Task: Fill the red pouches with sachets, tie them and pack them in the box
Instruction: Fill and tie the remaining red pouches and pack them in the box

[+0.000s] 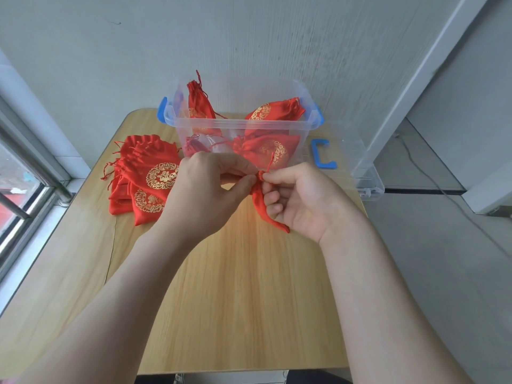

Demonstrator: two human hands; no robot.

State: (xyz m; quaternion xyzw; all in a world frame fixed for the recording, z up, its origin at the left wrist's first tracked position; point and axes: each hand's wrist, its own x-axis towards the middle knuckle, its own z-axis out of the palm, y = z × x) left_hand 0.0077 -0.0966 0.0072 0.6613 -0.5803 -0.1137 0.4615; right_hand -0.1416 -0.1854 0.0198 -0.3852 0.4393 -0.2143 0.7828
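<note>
The red pouch [257,195] hangs above the worktop [235,286], just in front of the box [243,124]. Left hand [205,189] and right hand [302,198] each pinch its gathered neck and cord. Likely light, soft, slippery satin: grip at the neck, not the body.

Left hand [205,189], right hand [302,198] showing bare; both forearms showing bare down to frame edge; fingers [273,195] showing short plain nails.
</note>
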